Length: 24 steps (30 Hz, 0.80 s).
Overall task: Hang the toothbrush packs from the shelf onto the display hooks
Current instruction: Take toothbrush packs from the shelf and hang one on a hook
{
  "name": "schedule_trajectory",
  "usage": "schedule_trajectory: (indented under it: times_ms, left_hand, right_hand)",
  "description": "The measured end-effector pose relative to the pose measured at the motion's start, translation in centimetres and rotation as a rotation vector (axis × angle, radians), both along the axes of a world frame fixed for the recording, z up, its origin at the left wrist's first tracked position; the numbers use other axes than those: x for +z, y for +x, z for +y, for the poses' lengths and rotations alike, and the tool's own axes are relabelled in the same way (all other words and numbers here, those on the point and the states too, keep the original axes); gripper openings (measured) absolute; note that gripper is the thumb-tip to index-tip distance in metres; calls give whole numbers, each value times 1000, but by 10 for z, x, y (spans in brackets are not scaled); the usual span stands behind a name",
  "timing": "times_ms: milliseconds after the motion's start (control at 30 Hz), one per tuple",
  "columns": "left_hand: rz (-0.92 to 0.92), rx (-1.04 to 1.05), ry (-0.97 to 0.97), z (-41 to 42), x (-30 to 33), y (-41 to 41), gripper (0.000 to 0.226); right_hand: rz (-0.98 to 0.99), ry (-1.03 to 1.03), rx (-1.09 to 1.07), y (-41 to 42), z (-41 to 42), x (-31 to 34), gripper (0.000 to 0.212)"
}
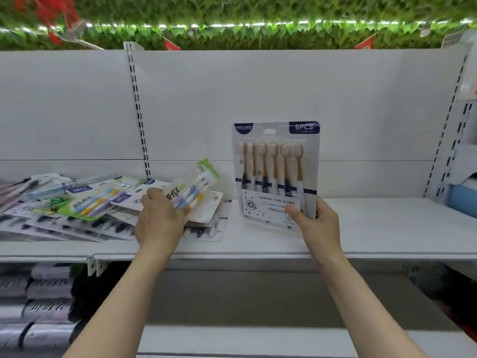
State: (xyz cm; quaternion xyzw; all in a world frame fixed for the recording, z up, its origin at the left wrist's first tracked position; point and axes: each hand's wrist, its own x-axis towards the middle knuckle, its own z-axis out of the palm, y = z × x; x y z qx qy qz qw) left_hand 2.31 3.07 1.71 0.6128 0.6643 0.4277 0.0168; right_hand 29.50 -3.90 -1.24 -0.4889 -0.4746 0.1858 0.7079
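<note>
Toothbrush pack stands upright, long axis vertical, pinched at its lower corner in the right grip; left grip lifts another pack (no hooks visible).

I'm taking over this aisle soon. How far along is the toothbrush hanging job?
Nothing looks hung: no hooks or hanging packs show on the back panel. In hand: the right hand holds a six-brush pack upright, and the left hand grips a green-topped pack over the pile. Left: that pile of packs lies on the shelf.
</note>
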Motion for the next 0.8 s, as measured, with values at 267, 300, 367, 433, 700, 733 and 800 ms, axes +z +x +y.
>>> schedule_trajectory:
  times_ms: [267, 300, 367, 433, 700, 733, 800]
  left_hand:
    - [-340, -9, 4, -29, -15, -15, 50]
    - [-428, -27, 3, -33, -17, -19, 48]
    - [-652, -97, 7, -42, -21, -27, 43]
    - [-866, -192, 9, -50, -24, -40, 44]
    - [-1169, -398, 13, -92, -24, -154, 35]
    - [-1162, -415, 20, -98, -26, -177, 34]
    - [-1139, -448, 28, -110, -30, -228, 33]
  right_hand:
    - [48, 31, 44, -14, -14, -4, 14]
    - [48, 35, 49, -18, -16, -4, 13]
    - [44, 44, 65, -28, -21, -1, 14]
    - [41, 51, 78, -42, -25, 5, 16]
    - [-27, 89, 127, -161, -42, 34, 13]
    - [-29, 91, 128, -183, -42, 34, 13]
    - [-25, 91, 159, -233, -42, 33, 14]
